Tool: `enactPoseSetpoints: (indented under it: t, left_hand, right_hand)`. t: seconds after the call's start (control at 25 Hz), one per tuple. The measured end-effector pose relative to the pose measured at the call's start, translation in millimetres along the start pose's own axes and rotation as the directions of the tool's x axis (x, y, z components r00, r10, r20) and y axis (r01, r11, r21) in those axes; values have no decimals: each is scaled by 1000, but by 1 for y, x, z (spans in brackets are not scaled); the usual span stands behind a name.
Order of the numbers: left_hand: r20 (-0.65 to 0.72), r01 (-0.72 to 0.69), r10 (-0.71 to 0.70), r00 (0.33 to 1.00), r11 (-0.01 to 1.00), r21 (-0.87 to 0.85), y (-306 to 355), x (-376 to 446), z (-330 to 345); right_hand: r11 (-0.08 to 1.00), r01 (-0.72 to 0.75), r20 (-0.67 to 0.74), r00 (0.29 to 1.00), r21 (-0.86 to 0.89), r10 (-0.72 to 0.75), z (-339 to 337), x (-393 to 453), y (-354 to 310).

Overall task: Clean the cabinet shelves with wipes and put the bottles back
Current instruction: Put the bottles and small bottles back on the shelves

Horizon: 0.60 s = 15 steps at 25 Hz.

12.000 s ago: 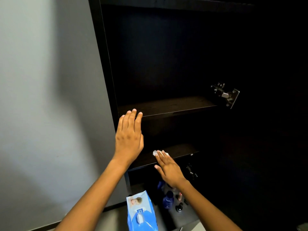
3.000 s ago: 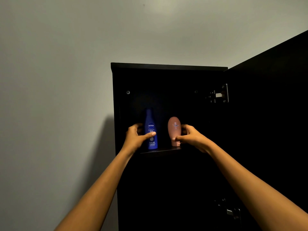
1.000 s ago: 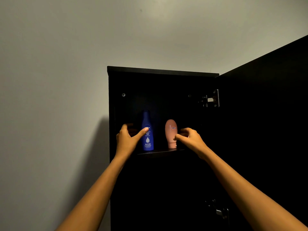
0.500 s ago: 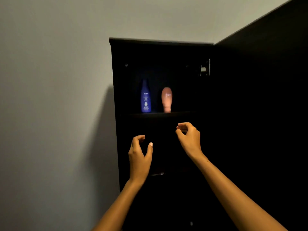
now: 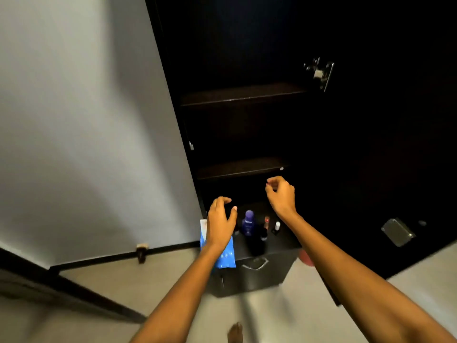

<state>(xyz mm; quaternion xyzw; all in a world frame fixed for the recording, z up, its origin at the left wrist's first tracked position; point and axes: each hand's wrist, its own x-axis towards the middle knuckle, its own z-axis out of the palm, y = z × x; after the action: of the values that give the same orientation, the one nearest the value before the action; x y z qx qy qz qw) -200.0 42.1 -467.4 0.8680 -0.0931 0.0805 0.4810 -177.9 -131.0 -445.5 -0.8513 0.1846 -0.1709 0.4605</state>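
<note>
The dark cabinet stands open with two bare shelves in view, an upper shelf [image 5: 243,94] and a lower shelf [image 5: 241,167]. Below them, on a low black unit [image 5: 257,271], stand several small bottles: a blue bottle with a purple cap [image 5: 248,222], a dark bottle [image 5: 263,233] and a small white-capped one [image 5: 277,227]. A blue wipes pack [image 5: 226,253] lies at the unit's left edge. My left hand [image 5: 220,225] hovers over the wipes pack, fingers loosely curled, holding nothing. My right hand [image 5: 282,195] hangs just below the lower shelf, also loosely curled and holding nothing.
The open cabinet door [image 5: 385,144] fills the right side, with a metal hinge [image 5: 320,73] near the upper shelf and a metal plate [image 5: 397,231] lower down. A grey wall [image 5: 81,120] is on the left, pale floor [image 5: 138,280] below, and a bare foot [image 5: 235,332] near the bottom edge.
My view has dropped from the top shelf, where the blue and pink bottles stand, to the lower shelves and the unit. Both hands have come down, holding nothing.
</note>
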Motion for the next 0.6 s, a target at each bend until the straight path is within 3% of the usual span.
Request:
enactPoseSetpoints:
  t: [0.28,0.48,0.6]
  left_hand:
    - [316,173,-218,923,971,165,-75,29,57]
    - [529,122,-209,822,973,195,-100,70,101]
    - [614,15,-203,763,955,297,-108,83,116]
  right_hand:
    - [971,-195,163,962,-140,217,55,13,91]
    - [946,-222,234,932,-235,277,81,41,128]
    - [928,-204,254,923,-311,288,85,47,142]
